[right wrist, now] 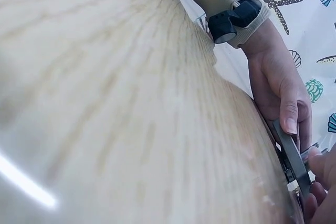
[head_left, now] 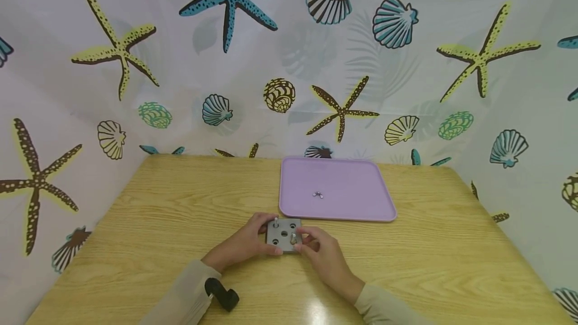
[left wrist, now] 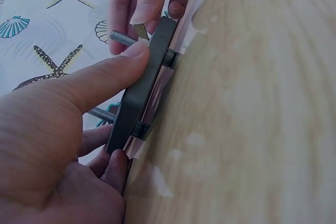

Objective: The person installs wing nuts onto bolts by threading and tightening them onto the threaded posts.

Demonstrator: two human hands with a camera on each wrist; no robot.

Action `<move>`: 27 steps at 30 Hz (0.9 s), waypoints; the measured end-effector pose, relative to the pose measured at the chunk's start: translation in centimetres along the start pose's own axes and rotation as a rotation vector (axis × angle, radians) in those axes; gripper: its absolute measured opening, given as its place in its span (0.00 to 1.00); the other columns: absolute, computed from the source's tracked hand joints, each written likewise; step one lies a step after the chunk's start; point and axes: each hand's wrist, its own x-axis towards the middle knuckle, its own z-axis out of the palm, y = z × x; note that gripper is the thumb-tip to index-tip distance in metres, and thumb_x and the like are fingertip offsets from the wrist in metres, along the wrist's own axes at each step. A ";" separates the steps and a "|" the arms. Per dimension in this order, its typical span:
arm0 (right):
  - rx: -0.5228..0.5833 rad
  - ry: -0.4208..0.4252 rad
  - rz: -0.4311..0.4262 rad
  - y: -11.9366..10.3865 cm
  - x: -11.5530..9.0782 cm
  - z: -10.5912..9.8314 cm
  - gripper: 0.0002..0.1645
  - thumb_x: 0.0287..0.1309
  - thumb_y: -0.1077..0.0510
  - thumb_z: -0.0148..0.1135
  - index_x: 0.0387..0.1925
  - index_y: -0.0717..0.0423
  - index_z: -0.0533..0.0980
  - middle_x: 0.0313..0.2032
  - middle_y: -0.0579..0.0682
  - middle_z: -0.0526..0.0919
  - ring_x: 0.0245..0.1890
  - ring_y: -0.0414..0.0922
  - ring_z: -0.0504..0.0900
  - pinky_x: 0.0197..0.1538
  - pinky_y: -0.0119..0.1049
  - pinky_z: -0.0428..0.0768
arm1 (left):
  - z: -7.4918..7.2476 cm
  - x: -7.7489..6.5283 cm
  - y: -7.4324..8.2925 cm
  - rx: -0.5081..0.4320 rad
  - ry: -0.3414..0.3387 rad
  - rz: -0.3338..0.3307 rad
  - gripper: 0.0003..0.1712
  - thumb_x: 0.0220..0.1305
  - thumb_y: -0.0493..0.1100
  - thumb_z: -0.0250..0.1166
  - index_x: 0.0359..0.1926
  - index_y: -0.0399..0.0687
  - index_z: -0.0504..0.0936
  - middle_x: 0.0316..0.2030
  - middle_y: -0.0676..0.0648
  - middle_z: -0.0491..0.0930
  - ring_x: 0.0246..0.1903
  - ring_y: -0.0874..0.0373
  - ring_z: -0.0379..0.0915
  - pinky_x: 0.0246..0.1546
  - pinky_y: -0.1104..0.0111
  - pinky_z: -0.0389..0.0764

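Observation:
A square grey metal plate (head_left: pixel 281 247) with several holes stands just off the wooden table on short dark feet (left wrist: pixel 169 57). Two threaded bolts rise from it: one bolt (head_left: pixel 276 222) at the far left corner, another bolt (left wrist: pixel 123 38) at the near right. My left hand (head_left: pixel 246 242) grips the plate by its left side, thumb at the near edge, fingers at the far edge. With thumb and finger, my right hand (head_left: pixel 326 257) pinches a wing nut (left wrist: pixel 140 31) at the near right bolt. A second wing nut (head_left: pixel 318 194) lies on the purple tray (head_left: pixel 352 184).
The tray rests behind the plate, towards the back of the wooden table (head_left: pixel 203 184). A patterned curtain (head_left: pixel 253 74) with starfish and shells hangs behind and at both sides. A black wrist device (head_left: pixel 221 295) sits on the left sleeve.

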 end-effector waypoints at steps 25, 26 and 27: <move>-0.066 -0.154 -0.104 0.9 1.5 -0.5 0.19 0.49 0.55 0.68 0.45 0.46 0.78 0.35 0.40 0.78 0.35 0.42 0.74 0.37 0.32 0.75 | 0.0 0.1 -0.1 -0.013 -0.005 0.028 0.51 0.42 0.56 0.75 0.67 0.53 0.60 0.60 0.48 0.57 0.60 0.52 0.57 0.62 0.59 0.60; -0.062 -0.154 -0.097 0.9 1.5 -0.6 0.19 0.49 0.55 0.68 0.45 0.46 0.78 0.36 0.40 0.78 0.35 0.42 0.74 0.37 0.33 0.75 | 0.0 0.1 -0.1 -0.018 -0.006 0.033 0.51 0.43 0.55 0.75 0.67 0.52 0.60 0.60 0.48 0.57 0.60 0.52 0.57 0.62 0.59 0.60; -0.063 -0.153 -0.095 0.8 1.5 -0.6 0.19 0.49 0.55 0.68 0.45 0.46 0.78 0.36 0.40 0.78 0.35 0.42 0.74 0.38 0.33 0.75 | 0.0 0.1 -0.1 -0.022 -0.006 0.038 0.51 0.43 0.55 0.75 0.67 0.51 0.60 0.60 0.47 0.57 0.60 0.52 0.57 0.62 0.59 0.60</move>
